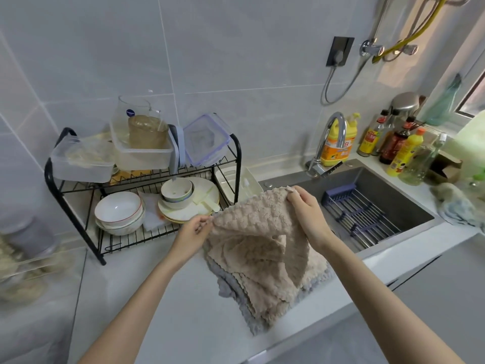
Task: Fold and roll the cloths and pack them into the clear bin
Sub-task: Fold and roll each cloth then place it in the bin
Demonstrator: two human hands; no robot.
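Left hand (195,229) and right hand (305,206) each pinch a top corner of beige cloth (257,232), held edge running 8-to-2 o'clock, rest draping at 6 onto grey cloth (231,287) pile; blurry clear bin (31,264) at 9 o'clock, nearer left hand.

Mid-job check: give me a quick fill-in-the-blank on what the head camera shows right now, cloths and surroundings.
1. The raised cloth, pinched at its upper corners by the left hand and right hand, is ____ in colour.
2. The grey cloth lies at the ____ of the pile on the counter.
3. The sink is on the person's ____ side.
4. The white bowls stand on the ____ shelf of the dish rack.

Missing words: beige; bottom; right; lower.
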